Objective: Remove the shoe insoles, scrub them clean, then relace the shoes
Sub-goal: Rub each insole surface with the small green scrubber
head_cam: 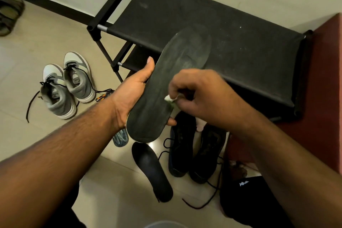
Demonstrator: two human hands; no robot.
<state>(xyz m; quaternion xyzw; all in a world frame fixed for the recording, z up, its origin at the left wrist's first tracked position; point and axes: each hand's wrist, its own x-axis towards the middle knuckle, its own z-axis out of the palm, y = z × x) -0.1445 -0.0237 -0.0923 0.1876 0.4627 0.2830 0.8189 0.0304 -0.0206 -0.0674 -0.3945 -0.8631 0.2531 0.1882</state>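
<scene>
My left hand holds a dark insole from underneath, its top face turned up and its toe end pointing away over the rack. My right hand pinches a small white and green scrubbing piece against the insole's right edge. A second black insole lies on the floor below. Beside it stand two black shoes with loose black laces trailing on the tiles.
A black fabric shoe rack stands ahead against the wall. A pair of grey and white sneakers with undone laces sits at the left. A small blue scrubber lies on the floor. Sandals rest far left, a red mat at right.
</scene>
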